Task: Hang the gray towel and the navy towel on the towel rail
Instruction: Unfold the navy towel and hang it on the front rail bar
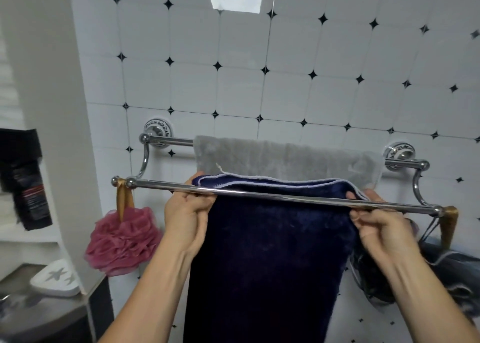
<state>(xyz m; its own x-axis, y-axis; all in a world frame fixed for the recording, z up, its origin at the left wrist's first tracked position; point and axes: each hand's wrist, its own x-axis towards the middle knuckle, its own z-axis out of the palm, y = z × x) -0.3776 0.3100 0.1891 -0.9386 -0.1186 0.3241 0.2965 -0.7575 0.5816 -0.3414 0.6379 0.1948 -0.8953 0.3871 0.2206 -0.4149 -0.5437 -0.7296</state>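
Head view: both hands pinch the navy towel [267, 259] at the towel rail's [166, 186] front bar, left grip [187, 212], right grip [376, 223]; gray towel [285, 158] drapes the rear bar.

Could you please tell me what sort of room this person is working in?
Most likely a bathroom: white wall tiles with small black diamond insets, a chrome double towel rail fixed to them, and a pink mesh bath sponge hanging from its end.
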